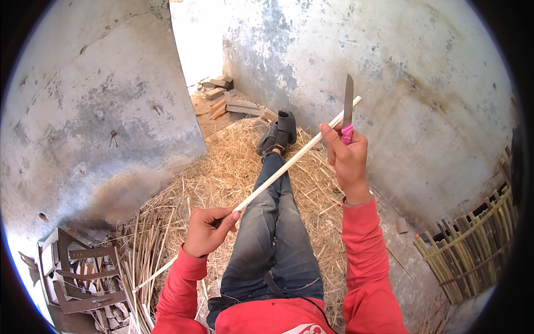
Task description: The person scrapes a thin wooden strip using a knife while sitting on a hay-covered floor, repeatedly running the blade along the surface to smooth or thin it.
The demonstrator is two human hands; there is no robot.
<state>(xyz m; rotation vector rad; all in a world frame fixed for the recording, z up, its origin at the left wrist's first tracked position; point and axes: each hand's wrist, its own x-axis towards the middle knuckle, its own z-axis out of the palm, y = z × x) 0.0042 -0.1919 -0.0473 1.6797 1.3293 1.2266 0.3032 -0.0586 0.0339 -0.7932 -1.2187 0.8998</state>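
The person sits on a bed of straw (222, 172) spread over the floor, legs in dark jeans (272, 234) stretched forward and crossed at the ankles, dark shoes (278, 133) pointing toward the far wall. The left hand (207, 231) is clenched around the lower part of a long pale bamboo stick (289, 164), fingers wrapped over it and thumb on top; the stick runs diagonally from the lower left, past the left hand, up over the legs to its far tip near the right hand. Its lower end trails out behind the left wrist toward the straw at the floor's left side. The right hand (347, 156) is raised above the legs and closed on the pink handle of a knife (348, 111), whose narrow blade points straight up; the blade stands just at the upper end of the stick, crossing it, and the thumb side of the hand appears to touch the stick there. Both sleeves are red. At the floor's lower left corner lies a heap of flat wooden pieces (83, 278), with a sheaf of thin bamboo strips (142, 250) beside it against the straw. At the right edge a woven bamboo frame (473, 250) leans near the stained plaster wall (417, 83). Farther off, by the bright doorway, some bricks and boards (228, 97) lie on the floor.
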